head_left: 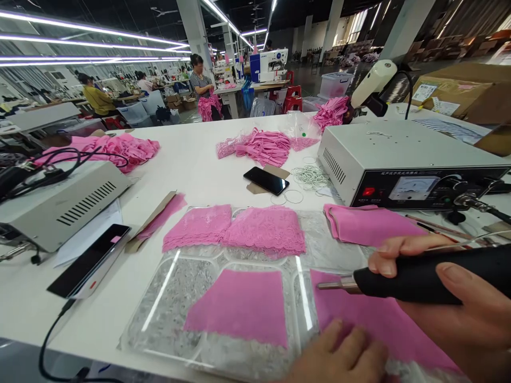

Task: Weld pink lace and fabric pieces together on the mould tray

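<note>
My right hand (pixel 471 319) grips the thick black handle of an ultrasonic handpiece (pixel 419 276), connected-looking to the control box. Its slim metal tip lies over the upper left corner of a pink fabric piece (pixel 383 324). Near that piece's lower left edge, my left hand (pixel 343 354) rests with its fingers laid on the cloth, holding nothing that shows. A second pink fabric piece (pixel 247 306) lies flat to the left on a clear plastic sheet (pixel 167 298). Behind it are two stacks of pink lace pieces (pixel 265 231), and folded pink fabric (pixel 371 223) lies at the right.
A grey control box (pixel 415 165) with a dial stands at the back right, another grey box (pixel 67 197) at the left. Phones (pixel 266 181), a tablet-like black slab (pixel 90 260), pink straps (pixel 263 147) and a pink fabric heap (pixel 112 149) lie around. Several people work beyond.
</note>
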Demonstrator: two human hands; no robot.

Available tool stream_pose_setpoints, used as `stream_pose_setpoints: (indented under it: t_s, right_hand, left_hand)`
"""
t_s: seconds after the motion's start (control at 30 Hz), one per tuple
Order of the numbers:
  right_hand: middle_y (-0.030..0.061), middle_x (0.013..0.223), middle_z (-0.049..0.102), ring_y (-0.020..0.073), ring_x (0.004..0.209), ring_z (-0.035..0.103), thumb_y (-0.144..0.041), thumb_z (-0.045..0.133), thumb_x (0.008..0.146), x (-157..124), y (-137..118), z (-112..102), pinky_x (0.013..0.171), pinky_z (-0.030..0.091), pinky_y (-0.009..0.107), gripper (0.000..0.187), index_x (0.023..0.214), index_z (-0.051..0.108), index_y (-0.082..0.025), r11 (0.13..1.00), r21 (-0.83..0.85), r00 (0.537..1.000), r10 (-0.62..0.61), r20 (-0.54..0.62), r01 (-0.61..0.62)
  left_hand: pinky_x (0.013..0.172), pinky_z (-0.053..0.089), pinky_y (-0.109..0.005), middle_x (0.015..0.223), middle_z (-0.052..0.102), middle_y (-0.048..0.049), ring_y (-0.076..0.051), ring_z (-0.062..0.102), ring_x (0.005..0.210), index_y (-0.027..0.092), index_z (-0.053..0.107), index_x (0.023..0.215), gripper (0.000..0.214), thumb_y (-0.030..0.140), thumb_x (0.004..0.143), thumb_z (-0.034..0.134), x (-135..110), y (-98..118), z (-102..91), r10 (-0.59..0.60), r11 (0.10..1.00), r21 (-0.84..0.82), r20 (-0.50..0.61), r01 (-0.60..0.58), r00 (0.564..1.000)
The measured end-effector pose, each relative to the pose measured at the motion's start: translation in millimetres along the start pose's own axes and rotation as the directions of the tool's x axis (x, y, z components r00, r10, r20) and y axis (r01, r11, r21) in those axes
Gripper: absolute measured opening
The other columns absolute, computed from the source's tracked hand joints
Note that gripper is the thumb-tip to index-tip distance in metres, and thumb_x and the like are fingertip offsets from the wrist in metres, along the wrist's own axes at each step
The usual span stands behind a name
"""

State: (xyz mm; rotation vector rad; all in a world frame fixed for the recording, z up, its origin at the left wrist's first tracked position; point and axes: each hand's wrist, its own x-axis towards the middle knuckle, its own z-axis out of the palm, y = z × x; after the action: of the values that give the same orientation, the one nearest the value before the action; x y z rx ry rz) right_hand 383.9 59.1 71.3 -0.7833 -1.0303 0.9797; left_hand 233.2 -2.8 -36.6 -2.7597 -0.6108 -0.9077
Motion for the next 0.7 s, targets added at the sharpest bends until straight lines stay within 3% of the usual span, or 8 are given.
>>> stream_pose_setpoints:
  t_s: [0.13, 0.27, 0.43, 0.7]
  right_hand:
    - [0.0029, 0.065, 0.058, 0.0182, 0.052, 0.058, -0.039, 0.072, 0.071, -4.8, -0.8, 1.7, 0.048, 0.056, 0.036, 0.016, 0.073, 0.07, -0.023, 0.999, 0.012, 0.999, 0.042, 0.018, -0.042]
    - [0.0032, 0.067, 0.058, 0.0179, 0.051, 0.058, -0.039, 0.072, 0.071, -2.5, 0.0, 3.5, 0.047, 0.056, 0.036, 0.016, 0.075, 0.071, -0.023, 0.999, 0.025, 0.999, 0.023, 0.026, -0.024]
    - [0.0036, 0.065, 0.059, 0.0183, 0.05, 0.058, -0.039, 0.073, 0.071, -2.2, 0.5, 5.5, 0.046, 0.055, 0.037, 0.017, 0.074, 0.071, -0.023, 1.0, 0.019, 0.999, 0.014, 0.033, -0.014]
    - [0.0033, 0.066, 0.059, 0.0169, 0.052, 0.058, -0.037, 0.073, 0.073, -2.6, 1.4, 6.1, 0.049, 0.055, 0.034, 0.015, 0.074, 0.069, -0.023, 0.999, 0.041, 0.999, 0.009, 0.053, -0.011]
  left_hand:
    - [0.093, 0.051, -0.027, 0.103, 0.071, 0.0015, -0.015, 0.067, 0.097, 0.024, 0.068, 0.09, 0.012, 0.025, 0.092, 0.056, -13.7, -11.5, -23.8, -0.008, 1.0, 0.018, -0.075, 0.009, 0.997]
    - [0.102, 0.045, -0.028, 0.108, 0.069, -0.0009, -0.014, 0.065, 0.103, 0.024, 0.066, 0.097, 0.011, 0.027, 0.093, 0.056, -24.2, -19.2, -43.0, -0.05, 0.998, 0.042, -0.11, 0.055, 0.993]
    - [0.108, 0.039, -0.029, 0.114, 0.068, -0.0014, -0.013, 0.062, 0.111, 0.024, 0.066, 0.105, 0.016, 0.028, 0.095, 0.054, -35.0, -16.7, -44.4, -0.094, 0.994, 0.049, -0.093, 0.099, 0.991]
    - [0.111, 0.036, -0.029, 0.105, 0.072, 0.0025, -0.011, 0.063, 0.11, 0.024, 0.068, 0.1, 0.018, 0.029, 0.098, 0.051, -31.2, -18.7, -47.2, -0.108, 0.994, 0.014, -0.151, 0.111, 0.983]
